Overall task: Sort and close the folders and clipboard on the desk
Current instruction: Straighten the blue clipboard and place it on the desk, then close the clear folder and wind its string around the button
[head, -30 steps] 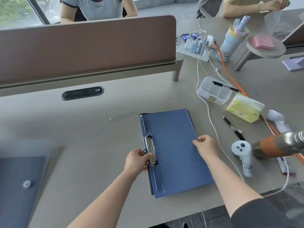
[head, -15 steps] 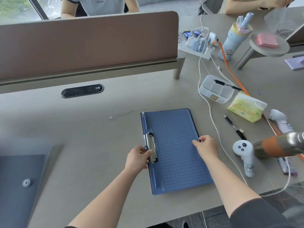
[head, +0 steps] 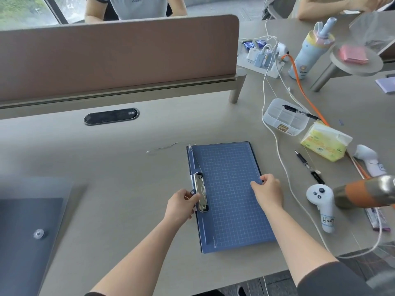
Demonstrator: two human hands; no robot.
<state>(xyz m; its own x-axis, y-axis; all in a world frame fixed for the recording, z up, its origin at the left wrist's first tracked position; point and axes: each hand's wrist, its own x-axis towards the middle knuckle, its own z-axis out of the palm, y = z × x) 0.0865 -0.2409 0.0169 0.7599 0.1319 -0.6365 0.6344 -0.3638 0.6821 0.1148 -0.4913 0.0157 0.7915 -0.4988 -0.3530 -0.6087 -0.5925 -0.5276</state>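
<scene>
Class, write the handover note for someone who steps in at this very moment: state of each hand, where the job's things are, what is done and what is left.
Left hand: grips the metal clip on the clipboard's left edge.
Right hand: pinches the clipboard's right edge.
Blue clipboard: flat on the desk, cover down.
Dark folder: at the desk's left edge, snap button showing, untouched.
Done: clipboard appears closed.
Left: put the clipboard in its place, then deal with the dark folder.

We are seeing open desk (head: pixel 132 167) lying left of and behind the clipboard (head: pixel 230 195), up to the partition (head: pixel 119 54), with only a thin wire (head: pixel 168 146) crossing it. On the right, a white cable (head: pixel 280 152), pen (head: pixel 305 163) and controller (head: pixel 320 201) are crowding the passage, and a dark folder (head: pixel 25 231) is blocking the far left.
</scene>
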